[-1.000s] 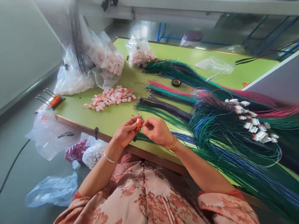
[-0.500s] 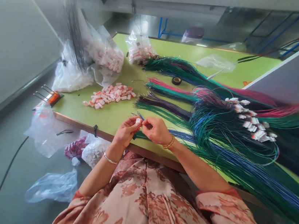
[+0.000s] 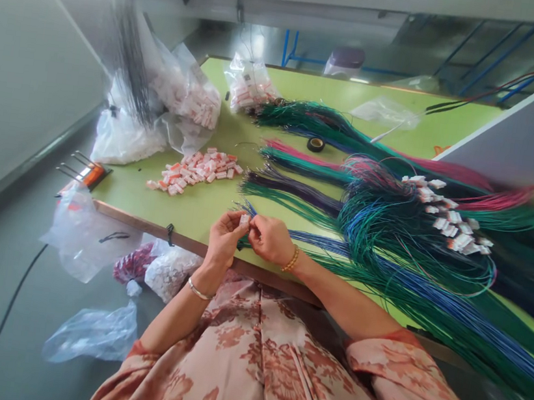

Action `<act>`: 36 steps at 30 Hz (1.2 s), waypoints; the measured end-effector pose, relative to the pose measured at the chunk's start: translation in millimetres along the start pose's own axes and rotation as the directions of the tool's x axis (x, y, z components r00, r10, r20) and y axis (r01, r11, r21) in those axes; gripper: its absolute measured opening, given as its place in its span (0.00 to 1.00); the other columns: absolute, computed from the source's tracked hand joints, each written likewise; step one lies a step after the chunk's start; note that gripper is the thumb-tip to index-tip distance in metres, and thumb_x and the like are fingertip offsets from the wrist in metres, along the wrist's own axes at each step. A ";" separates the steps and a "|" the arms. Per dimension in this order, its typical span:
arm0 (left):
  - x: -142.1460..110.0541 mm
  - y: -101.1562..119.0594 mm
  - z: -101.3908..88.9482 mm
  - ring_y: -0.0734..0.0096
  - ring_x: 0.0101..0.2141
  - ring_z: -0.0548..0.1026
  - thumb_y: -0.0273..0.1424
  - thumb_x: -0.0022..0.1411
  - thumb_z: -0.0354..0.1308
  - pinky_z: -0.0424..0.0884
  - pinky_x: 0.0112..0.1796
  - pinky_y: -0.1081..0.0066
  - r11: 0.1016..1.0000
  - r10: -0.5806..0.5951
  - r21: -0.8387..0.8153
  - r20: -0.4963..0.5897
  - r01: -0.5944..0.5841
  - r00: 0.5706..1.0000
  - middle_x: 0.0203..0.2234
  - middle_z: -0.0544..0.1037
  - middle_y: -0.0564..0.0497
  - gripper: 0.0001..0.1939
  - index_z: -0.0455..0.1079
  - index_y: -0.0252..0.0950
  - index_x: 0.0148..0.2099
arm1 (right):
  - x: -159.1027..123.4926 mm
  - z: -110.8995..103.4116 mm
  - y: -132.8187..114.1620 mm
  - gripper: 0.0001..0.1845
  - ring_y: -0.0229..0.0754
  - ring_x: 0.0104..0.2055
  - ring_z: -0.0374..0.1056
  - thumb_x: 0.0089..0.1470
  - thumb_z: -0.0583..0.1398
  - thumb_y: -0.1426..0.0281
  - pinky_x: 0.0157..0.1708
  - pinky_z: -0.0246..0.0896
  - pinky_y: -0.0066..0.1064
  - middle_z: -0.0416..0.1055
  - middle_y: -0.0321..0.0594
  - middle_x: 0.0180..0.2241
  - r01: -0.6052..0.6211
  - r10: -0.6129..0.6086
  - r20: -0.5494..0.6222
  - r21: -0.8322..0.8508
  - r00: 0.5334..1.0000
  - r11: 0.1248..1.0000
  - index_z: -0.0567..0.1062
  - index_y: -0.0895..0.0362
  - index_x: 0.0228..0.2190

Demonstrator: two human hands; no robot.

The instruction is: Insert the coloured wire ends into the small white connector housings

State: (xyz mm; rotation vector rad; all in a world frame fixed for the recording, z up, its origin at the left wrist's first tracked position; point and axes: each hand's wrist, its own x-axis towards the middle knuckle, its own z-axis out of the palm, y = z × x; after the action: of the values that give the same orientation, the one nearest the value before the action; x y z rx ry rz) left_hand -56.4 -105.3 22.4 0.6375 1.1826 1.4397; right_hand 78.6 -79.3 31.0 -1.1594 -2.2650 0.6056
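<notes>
Near the table's front edge, my left hand (image 3: 225, 235) is closed on a small white connector housing (image 3: 244, 220), pinched between thumb and fingers. Pressed up beside it is my right hand (image 3: 271, 240), its fingers pinched together at the connector's right side; whatever they grip is too small and covered to make out. Blue wires (image 3: 248, 207) with bare metal ends lie just behind the hands. More blue wires (image 3: 320, 240) run off to the right from my right hand, over green ones. A heap of white and orange connector housings (image 3: 197, 170) lies behind and left of my hands.
Wire bundles (image 3: 390, 236) cover the right half of the green table (image 3: 160, 207), with finished-looking white connectors (image 3: 460, 229) on top. Black tape (image 3: 315, 144) sits among them. Bags of connectors (image 3: 187, 94) stand at the back left. An orange pronged holder (image 3: 90, 175) is at the left corner.
My right hand has shifted slightly left, close against my left hand. The connector in my left hand is tilted more upright and sits a little lower. The things on the table have not moved.
</notes>
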 end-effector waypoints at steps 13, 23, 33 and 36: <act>-4.0 -0.1 -23.3 0.74 0.31 0.76 0.32 0.39 0.75 0.71 0.34 0.74 0.984 -0.170 0.060 0.093 0.165 0.981 0.32 0.81 0.49 0.22 0.75 0.33 0.39 | 37.4 -29.5 39.4 0.06 0.39 0.32 0.68 0.52 0.61 0.68 0.30 0.52 0.28 0.77 0.39 0.30 -0.232 0.264 0.219 -0.161 0.940 0.959 0.78 0.57 0.29; -2.1 0.1 -21.3 0.75 0.30 0.75 0.33 0.38 0.75 0.70 0.34 0.74 0.982 -0.184 0.045 0.092 0.181 0.979 0.31 0.80 0.49 0.23 0.75 0.33 0.38 | 33.6 -15.6 27.4 0.13 0.45 0.40 0.72 0.62 0.52 0.70 0.35 0.55 0.31 0.77 0.49 0.41 -0.151 0.269 0.269 -0.388 0.925 0.909 0.75 0.59 0.38; -0.4 3.5 -16.5 0.74 0.31 0.76 0.32 0.39 0.75 0.70 0.35 0.73 0.981 -0.191 0.004 0.124 0.192 0.974 0.31 0.80 0.49 0.23 0.74 0.33 0.39 | 40.5 -15.8 31.2 0.07 0.37 0.28 0.65 0.55 0.55 0.71 0.30 0.54 0.27 0.75 0.39 0.28 -0.187 0.184 0.110 0.020 0.977 0.982 0.73 0.59 0.30; 0.8 1.5 -15.1 0.73 0.32 0.76 0.32 0.41 0.74 0.69 0.35 0.73 0.981 -0.189 -0.020 0.127 0.193 0.974 0.31 0.80 0.49 0.22 0.74 0.33 0.39 | 47.0 -13.0 30.6 0.05 0.35 0.27 0.63 0.52 0.57 0.71 0.29 0.55 0.25 0.74 0.37 0.26 -0.199 0.180 0.106 0.214 0.978 0.956 0.72 0.59 0.27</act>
State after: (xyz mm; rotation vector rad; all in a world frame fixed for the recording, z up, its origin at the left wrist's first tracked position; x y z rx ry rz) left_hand -70.6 -109.1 18.2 0.5669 1.0892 1.2370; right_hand 81.6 -21.9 34.1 -1.2660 -2.1023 0.9762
